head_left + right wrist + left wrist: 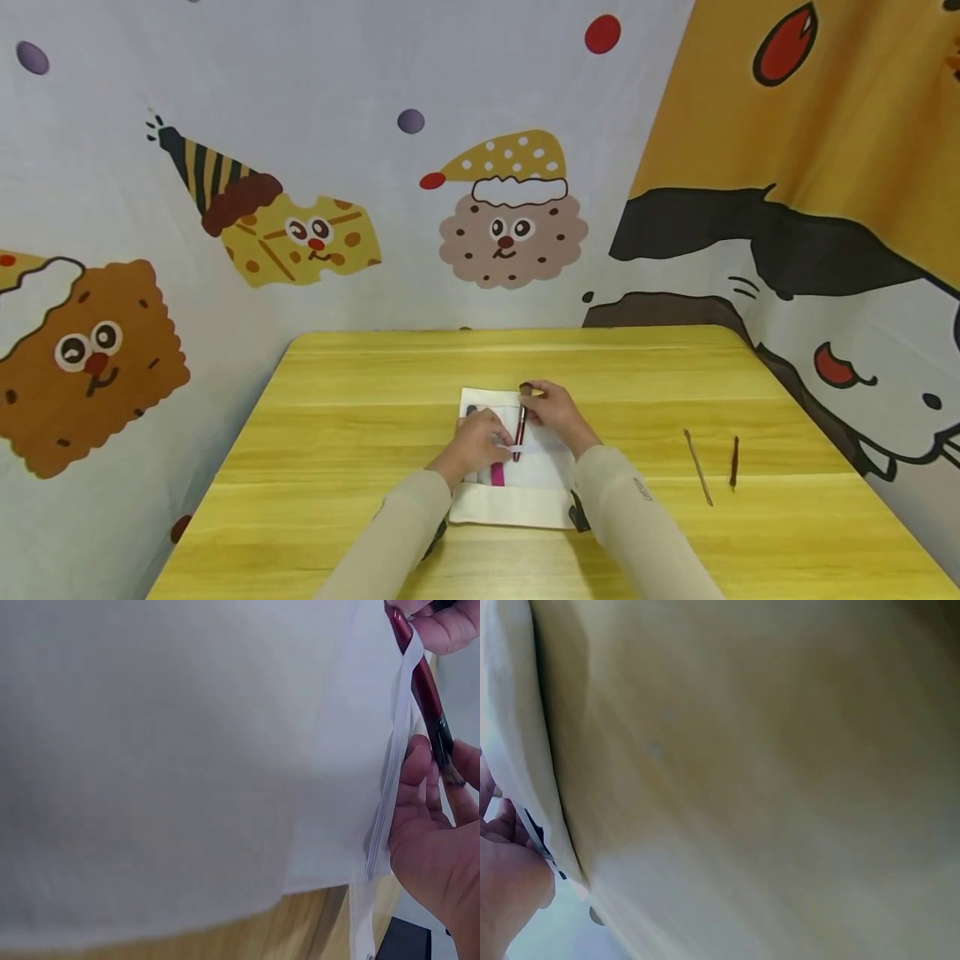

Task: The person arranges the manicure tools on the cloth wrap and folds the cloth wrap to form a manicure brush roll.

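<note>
A white fabric brush roll [542, 475] lies unfolded on the table. My right hand [557, 410] holds a paintbrush [520, 429] near its bristle end, with the bristles up toward the far edge. The dark red handle passes under a white elastic band [397, 742], as the right wrist view shows. My left hand [477, 440] pinches that band beside the handle. Below the left fingers a bright pink strip [497, 474] shows on the roll. A dark rounded tip [471, 410] sticks out past the left hand; the rest of it is hidden.
To the right on the wooden table [337, 433] lie a thin light brown stick-like tool [698, 468] and a shorter dark red one [735, 463]. Black straps [578, 512] lie by the roll's near corners. A printed cartoon curtain [337, 83] hangs behind the table.
</note>
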The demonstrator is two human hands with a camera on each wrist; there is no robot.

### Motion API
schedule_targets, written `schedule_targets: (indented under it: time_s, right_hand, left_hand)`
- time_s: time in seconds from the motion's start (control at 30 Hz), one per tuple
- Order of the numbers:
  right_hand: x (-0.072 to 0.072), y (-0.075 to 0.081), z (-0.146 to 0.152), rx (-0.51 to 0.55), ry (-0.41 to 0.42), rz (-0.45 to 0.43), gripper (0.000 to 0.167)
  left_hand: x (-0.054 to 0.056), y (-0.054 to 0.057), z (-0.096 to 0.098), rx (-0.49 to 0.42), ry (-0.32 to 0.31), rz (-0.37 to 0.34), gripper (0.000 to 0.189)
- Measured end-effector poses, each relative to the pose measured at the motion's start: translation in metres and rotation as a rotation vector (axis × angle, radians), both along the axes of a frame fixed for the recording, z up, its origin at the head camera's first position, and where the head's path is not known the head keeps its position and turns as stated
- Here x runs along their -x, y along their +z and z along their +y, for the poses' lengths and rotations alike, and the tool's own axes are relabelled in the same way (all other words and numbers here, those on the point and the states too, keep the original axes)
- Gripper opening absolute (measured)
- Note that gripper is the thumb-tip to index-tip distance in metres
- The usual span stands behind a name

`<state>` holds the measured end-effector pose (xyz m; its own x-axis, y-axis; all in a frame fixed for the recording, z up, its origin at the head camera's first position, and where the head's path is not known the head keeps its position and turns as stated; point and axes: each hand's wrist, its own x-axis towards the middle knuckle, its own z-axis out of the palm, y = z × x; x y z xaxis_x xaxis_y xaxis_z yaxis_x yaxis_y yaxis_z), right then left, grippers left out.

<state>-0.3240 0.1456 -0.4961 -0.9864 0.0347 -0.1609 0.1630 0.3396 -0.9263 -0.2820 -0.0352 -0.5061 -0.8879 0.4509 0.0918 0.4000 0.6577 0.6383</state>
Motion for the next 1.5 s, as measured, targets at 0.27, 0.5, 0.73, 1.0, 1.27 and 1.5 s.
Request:
schedule_targets:
  time_s: [0.27, 0.5, 0.73, 1.0, 1.27, 1.5]
  right_hand:
    - [-0.008, 0.004, 0.001, -0.088, 0.059, -0.02, 0.041]
    - [-0.012, 0.003, 0.003, -0.157, 0.114, -0.016, 0.041]
    - [-0.016, 0.003, 0.003, -0.269, 0.19, 0.004, 0.033]
    - [-0.023, 0.002, 0.006, -0.317, 0.274, 0.031, 0.026]
    - [-0.029, 0.003, 0.01, -0.375, 0.364, 0.063, 0.019]
    - [-0.028, 0.005, 0.011, -0.367, 0.302, 0.113, 0.023]
  left_hand:
    - [-0.002, 0.002, 0.001, 0.002, -0.002, 0.01, 0.004]
    - [0.0, 0.003, 0.0, -0.014, -0.004, 0.001, 0.004]
    - [0.002, 0.001, 0.001, -0.038, -0.01, 0.007, 0.003]
    - [-0.001, 0.002, -0.001, -0.061, -0.006, 0.005, 0.005]
    - [-0.002, 0.001, 0.001, -0.095, -0.017, 0.024, 0.003]
    - [-0.002, 0.002, -0.001, -0.108, -0.017, 0.06, 0.004]
